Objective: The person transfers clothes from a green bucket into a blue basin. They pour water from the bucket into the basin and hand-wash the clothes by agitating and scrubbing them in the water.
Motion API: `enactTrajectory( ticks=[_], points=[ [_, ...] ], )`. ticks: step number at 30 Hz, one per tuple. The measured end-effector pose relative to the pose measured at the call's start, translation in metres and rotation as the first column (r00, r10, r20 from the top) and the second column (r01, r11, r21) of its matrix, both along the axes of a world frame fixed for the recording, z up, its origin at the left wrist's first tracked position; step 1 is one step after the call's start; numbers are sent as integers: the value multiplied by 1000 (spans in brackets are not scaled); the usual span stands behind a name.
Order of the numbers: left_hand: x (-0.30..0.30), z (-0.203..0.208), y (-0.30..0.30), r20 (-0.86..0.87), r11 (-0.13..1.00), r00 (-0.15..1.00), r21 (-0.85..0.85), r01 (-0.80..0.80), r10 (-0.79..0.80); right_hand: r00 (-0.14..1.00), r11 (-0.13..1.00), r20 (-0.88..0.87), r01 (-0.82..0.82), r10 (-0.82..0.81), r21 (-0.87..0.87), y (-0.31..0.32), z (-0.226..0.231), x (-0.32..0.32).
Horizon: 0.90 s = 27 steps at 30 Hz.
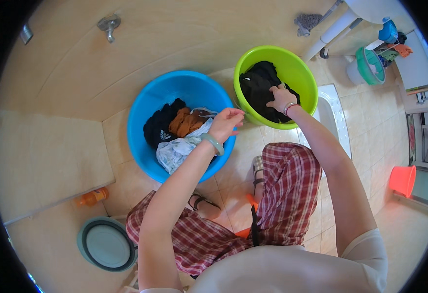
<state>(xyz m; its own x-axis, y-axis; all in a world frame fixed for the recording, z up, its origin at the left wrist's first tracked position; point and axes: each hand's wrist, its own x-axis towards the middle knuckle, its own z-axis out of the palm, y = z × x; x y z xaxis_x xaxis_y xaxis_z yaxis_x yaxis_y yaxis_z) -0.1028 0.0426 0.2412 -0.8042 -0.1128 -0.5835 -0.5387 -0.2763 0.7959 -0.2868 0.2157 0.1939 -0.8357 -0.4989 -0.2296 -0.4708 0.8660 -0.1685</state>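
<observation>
Dark clothes (260,90) lie bunched inside a lime-green tub (302,66). My right hand (283,100) reaches into this tub, its fingers spread over the dark cloth. Over the right rim of a blue tub (143,105) hovers my left hand (226,122), with a pale green bangle on the wrist. Its thumb and fingers are pinched beside the green tub, on what looks like a thin pale cord. The blue tub holds a black garment (157,124), a brown garment (187,122) and a white patterned cloth (175,151).
A white squat toilet pan (338,119) lies right of the green tub. A grey-green folding basin (107,244) and an orange bottle (94,196) are at the lower left. A red bucket (402,180) and a white-and-green bin (363,68) stand right. A tap (109,27) juts from the wall.
</observation>
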Motion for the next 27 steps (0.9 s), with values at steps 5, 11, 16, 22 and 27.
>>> enactTrajectory(
  ticks=[5,11,16,22,27],
  points=[
    [-5,-5,9,39,999,999,25,27,-28,996,990,31,-74,79,-122,6,-9,-6],
    [-8,-8,-1,50,994,998,99,-41,36,995,951,58,92,-78,-294,6,-30,-29],
    [-7,19,7,14,993,999,111,38,-40,907,904,333,348,-258,-248,0,-42,-34],
    [17,15,-26,47,996,999,92,-20,16,929,675,369,270,4,-687,-30,18,-11],
    [12,37,-35,-57,992,990,-3,-128,127,853,466,431,266,293,-844,-8,162,16]
  ],
)
